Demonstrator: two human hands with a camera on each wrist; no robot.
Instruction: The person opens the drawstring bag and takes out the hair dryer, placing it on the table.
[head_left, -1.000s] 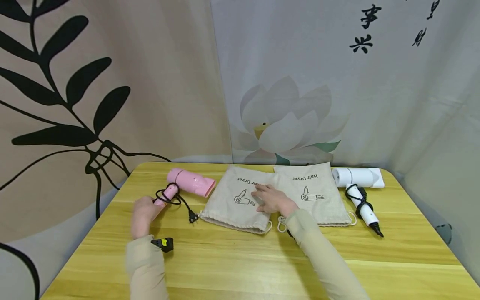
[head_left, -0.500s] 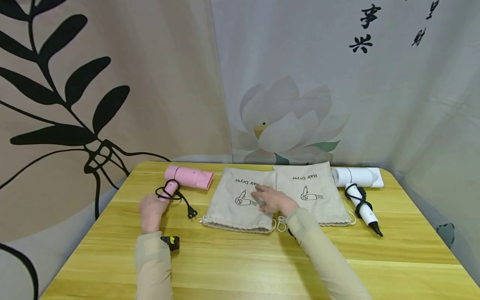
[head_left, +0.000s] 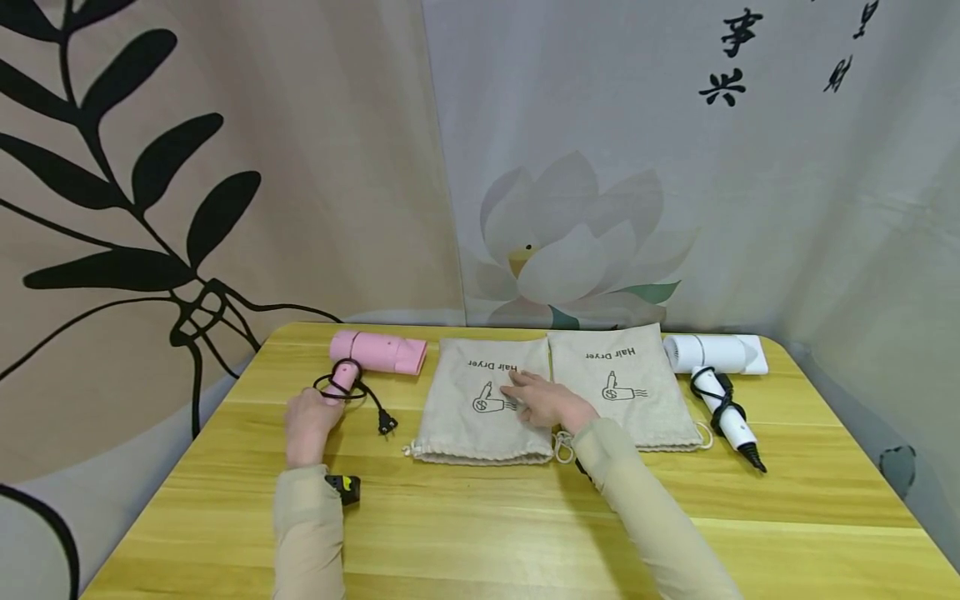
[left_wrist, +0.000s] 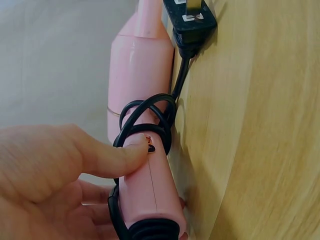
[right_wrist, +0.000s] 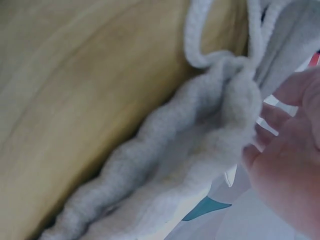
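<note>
My left hand (head_left: 309, 423) grips the handle of a pink hair dryer (head_left: 378, 353) at the left of the table. In the left wrist view its thumb presses the handle (left_wrist: 152, 192), just below loops of black cord (left_wrist: 145, 112). My right hand (head_left: 551, 402) lies with extended fingers on the right side of a beige drawstring bag (head_left: 468, 437), printed "Hair Dryer". The bag's gathered mouth (right_wrist: 200, 150) gapes slightly in the right wrist view and faces me. A second, matching bag (head_left: 648, 425) lies right beside it.
A white hair dryer (head_left: 712, 354) with its black cord wound round the handle lies at the right. The pink dryer's plug (head_left: 386, 422) rests on the wooden table (head_left: 480, 533). A printed curtain (head_left: 360, 167) hangs behind the table's far edge.
The left bag has turned straighter, its mouth swinging right toward the second bag. My left hand and the pink dryer's handle have shifted; the dryer's body has moved slightly left.
</note>
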